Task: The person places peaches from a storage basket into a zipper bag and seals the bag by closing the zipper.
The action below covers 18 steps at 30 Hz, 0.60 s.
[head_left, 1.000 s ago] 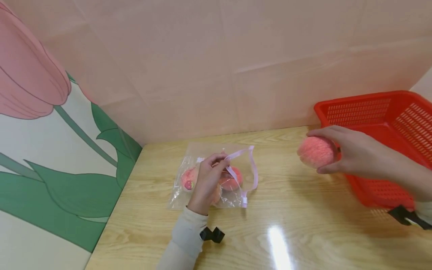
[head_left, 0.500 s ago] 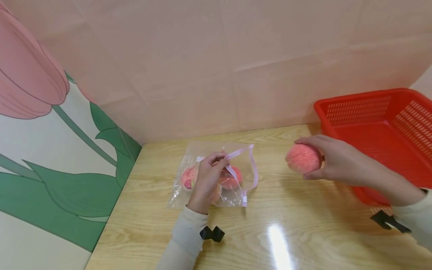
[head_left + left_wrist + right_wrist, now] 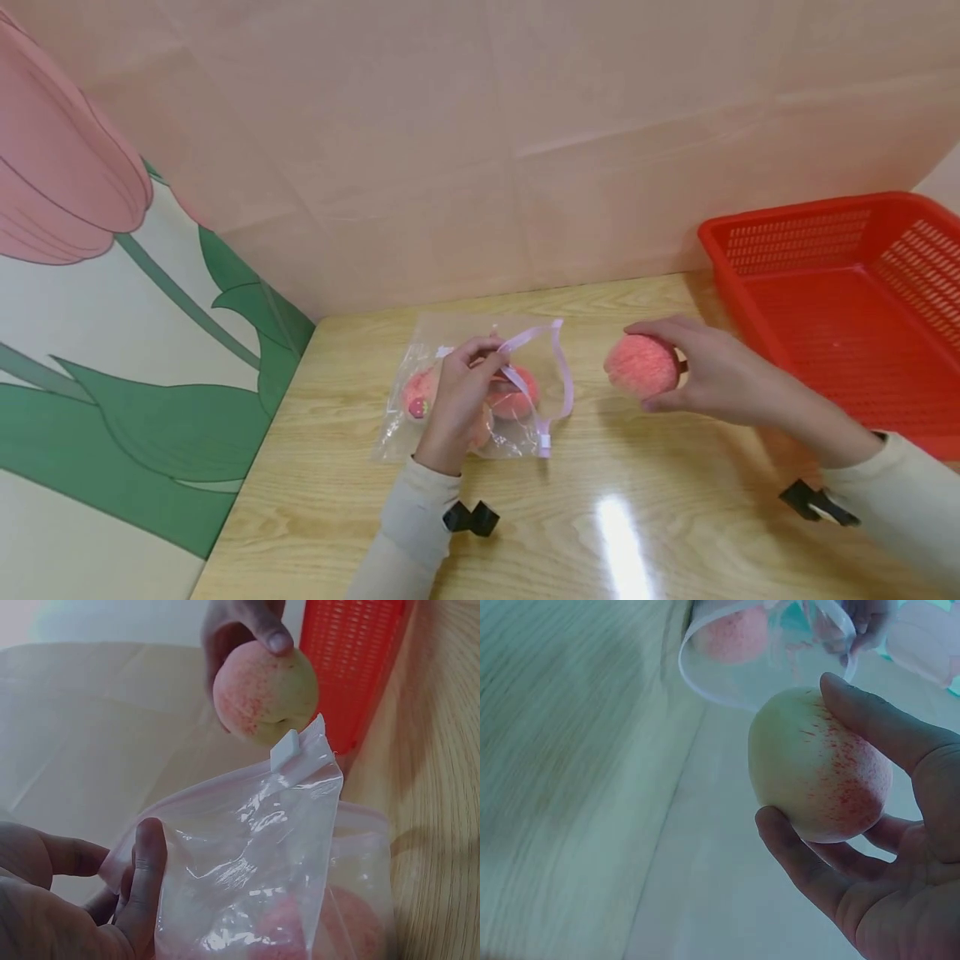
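- The peach (image 3: 642, 367) is up off the table (image 3: 300, 525), right of the clear bag (image 3: 217, 817).
- The right hand (image 3: 708, 367) curls its thumb and fingers around the peach.
- The left hand (image 3: 461, 392) pinches the clear bag's edge.
- Pink fruit (image 3: 514, 393) lies inside the clear bag.
- A red basket (image 3: 840, 333) sits farther right of the clear bag.

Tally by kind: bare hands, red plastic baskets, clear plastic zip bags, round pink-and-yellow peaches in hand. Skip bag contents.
Bare hands: 2 (left hand, right hand)
Red plastic basket: 1
Clear plastic zip bag with a lilac edge: 1
Round pink-and-yellow peach in the right hand: 1
Total: 5
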Motion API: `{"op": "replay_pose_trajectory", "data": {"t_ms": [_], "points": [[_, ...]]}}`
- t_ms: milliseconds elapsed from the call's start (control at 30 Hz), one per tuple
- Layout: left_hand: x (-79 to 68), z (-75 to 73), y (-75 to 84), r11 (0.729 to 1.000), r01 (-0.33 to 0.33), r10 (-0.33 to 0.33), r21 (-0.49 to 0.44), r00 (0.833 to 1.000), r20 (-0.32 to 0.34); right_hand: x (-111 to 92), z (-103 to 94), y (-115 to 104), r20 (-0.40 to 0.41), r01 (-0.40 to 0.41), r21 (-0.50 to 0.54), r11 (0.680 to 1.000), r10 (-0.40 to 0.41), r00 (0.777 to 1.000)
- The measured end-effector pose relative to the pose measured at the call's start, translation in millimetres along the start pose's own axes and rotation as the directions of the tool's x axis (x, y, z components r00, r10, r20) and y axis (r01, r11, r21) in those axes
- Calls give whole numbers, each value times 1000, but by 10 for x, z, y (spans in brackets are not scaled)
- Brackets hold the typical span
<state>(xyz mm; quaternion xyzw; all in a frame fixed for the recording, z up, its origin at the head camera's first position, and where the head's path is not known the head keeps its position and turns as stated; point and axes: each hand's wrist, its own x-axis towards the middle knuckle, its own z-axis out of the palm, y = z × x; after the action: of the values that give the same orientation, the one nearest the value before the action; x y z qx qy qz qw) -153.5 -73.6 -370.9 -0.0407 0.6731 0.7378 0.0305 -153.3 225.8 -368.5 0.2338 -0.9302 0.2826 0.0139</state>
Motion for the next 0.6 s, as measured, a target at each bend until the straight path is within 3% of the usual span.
{"op": "replay_pose_trajectory", "data": {"t_ms": [267, 400, 600], "points": [[17, -13, -11, 1000, 2, -2, -4, 1000, 3, 74, 193, -85, -17, 16, 39, 999, -16, 1000], [24, -16, -19, 1000, -4, 4, -14, 1000, 7, 122, 287, -136, 2, -12, 67, 998, 12, 1000], [28, -19, -17, 1000, -9, 9, -9, 1000, 12, 204, 447, -179, 7, -14, 169, 986, 13, 1000]]}}
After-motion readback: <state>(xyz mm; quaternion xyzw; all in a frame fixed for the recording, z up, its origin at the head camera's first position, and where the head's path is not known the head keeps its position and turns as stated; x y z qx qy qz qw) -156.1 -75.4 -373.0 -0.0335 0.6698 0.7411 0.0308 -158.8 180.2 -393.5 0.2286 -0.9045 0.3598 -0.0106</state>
